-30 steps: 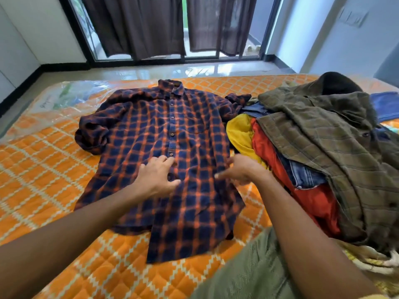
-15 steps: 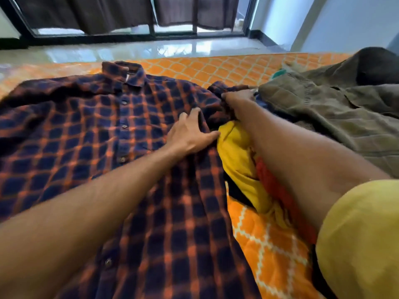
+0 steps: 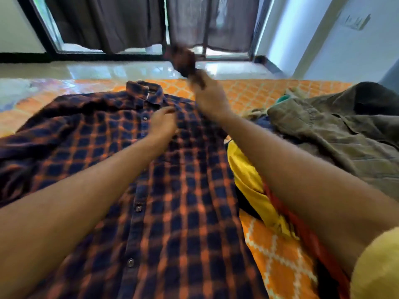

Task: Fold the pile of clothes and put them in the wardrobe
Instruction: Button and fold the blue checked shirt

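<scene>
A navy and orange plaid shirt lies front side up on the orange quilted mattress, collar at the far end. My right hand grips the shirt's right sleeve and holds it lifted off the bed, its cuff blurred in the air. My left hand rests on the shirt's chest next to the button line, fingers loosely bent. To the right lies the pile of clothes, with an olive checked shirt on top and yellow and red garments under it.
Beyond the mattress runs a glossy tiled floor up to a glass door with dark curtains. A pale wall stands at the right. Clear plastic wrap covers the mattress's far left corner.
My right hand has pulled the right sleeve out from beside the pile and lifted it. My left hand has slid from the shirt's right edge to its chest.
</scene>
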